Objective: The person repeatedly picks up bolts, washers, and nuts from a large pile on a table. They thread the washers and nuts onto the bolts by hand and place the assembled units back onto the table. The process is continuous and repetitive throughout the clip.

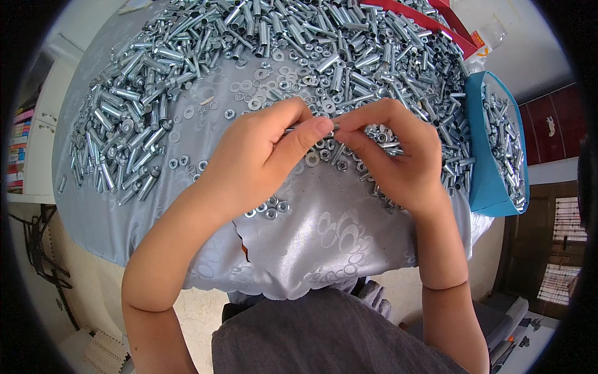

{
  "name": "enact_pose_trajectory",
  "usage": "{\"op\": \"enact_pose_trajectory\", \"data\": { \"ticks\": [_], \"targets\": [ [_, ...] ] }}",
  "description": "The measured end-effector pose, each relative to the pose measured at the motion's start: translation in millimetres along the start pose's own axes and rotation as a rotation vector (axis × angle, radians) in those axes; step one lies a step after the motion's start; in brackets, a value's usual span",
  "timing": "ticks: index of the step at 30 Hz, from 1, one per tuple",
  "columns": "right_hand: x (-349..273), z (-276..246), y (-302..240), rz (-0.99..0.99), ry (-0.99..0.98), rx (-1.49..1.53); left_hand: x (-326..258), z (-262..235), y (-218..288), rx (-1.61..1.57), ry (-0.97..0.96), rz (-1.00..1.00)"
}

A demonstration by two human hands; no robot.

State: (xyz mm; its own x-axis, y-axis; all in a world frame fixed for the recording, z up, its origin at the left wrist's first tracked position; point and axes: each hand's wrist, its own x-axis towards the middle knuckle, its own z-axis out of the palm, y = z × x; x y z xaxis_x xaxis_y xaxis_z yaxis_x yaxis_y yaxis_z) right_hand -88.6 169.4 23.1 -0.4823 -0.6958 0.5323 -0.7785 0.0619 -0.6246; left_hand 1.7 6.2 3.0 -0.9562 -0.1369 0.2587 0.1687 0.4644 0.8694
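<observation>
From where I stood, metal sleeves and bolts [134,124] lay heaped along the left of the round table, on a shiny grey cloth [299,249]. Nearer the middle came a scatter of flat washers [252,87], thinning toward the person's arm. The left hand [255,146] was closed on a slim metal piece [337,126], thumb laid over it and fingers curled behind; most of the piece was covered, so I could not tell its full shape. A cluster of loose nuts [271,207] sat on the cloth just below that wrist. The piece's end poked out past the left thumb tip—right into the gap between the two hands—where the right hand [398,156] pinched it between thumb and forefinger, the palm arched and hollow. More hardware spread behind the hands, a red tray [458,37] at the far edge—and, rightmost, a blue bin [483,149] full of bolts.
</observation>
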Motion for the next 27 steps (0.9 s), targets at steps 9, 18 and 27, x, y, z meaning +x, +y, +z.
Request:
{"op": "enact_pose_trajectory", "data": {
  "ticks": [9, 18, 27],
  "targets": [
    [0, 0, -8, 0.029, -0.178, 0.019, -2, -6, -2, -0.178, 0.182, -0.128],
    [-3, 4, 7, -0.062, -0.334, -0.227, 1, -1, -7, -0.273, 0.307, -0.117],
    [-3, 5, 9, -0.150, -0.350, -0.199, -1, -2, -7, -0.153, 0.177, -0.151]
  ]
}}
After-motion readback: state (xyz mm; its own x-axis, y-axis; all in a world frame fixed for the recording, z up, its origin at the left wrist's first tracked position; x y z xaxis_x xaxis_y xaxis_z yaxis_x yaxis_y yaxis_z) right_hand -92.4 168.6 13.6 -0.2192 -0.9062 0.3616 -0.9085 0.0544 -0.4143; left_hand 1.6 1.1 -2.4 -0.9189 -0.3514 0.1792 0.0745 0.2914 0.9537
